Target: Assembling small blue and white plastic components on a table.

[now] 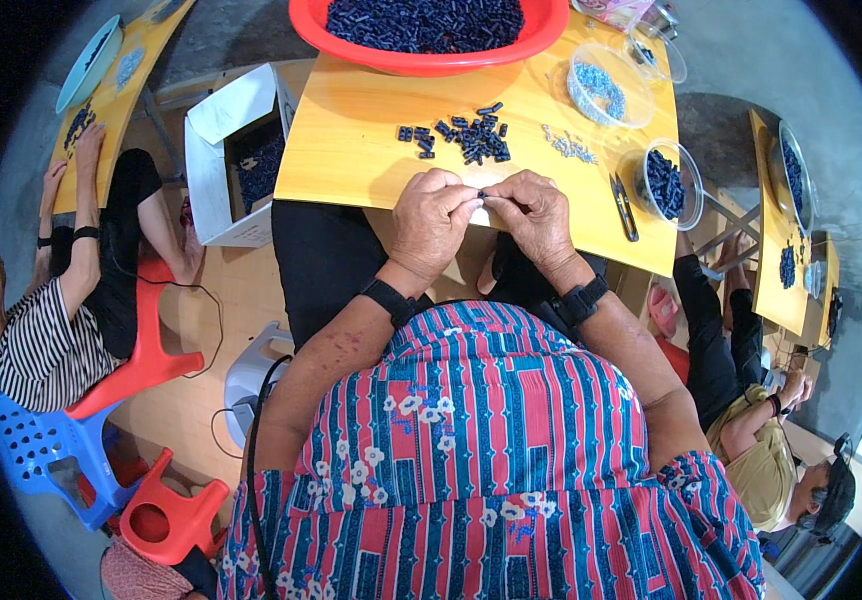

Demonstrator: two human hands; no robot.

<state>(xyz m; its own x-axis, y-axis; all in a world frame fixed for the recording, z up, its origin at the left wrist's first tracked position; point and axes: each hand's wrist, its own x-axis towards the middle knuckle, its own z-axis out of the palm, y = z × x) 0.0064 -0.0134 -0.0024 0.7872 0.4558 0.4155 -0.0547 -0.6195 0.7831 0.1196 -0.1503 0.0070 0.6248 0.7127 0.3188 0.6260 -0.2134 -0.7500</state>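
Observation:
Both my hands meet just over the near edge of the yellow table, fingertips almost touching. Between them is a small dark piece (481,195), mostly hidden by the fingers. My left hand (431,222) pinches it from one side, thumb against forefinger. From the other side my right hand (533,218) closes on it in the same way. Just beyond the fingers lies a loose pile of small dark blue plastic parts (479,138), with a few set apart at its left. Tiny clear parts (570,145) are scattered to the right of that pile.
A red basin (431,66) full of dark parts stands at the table's (341,130) far side. At right are tubs of clear parts (599,92) and dark parts (665,186), beside black tweezers (624,208). A white carton (234,235) stands left; people sit at tables on both sides.

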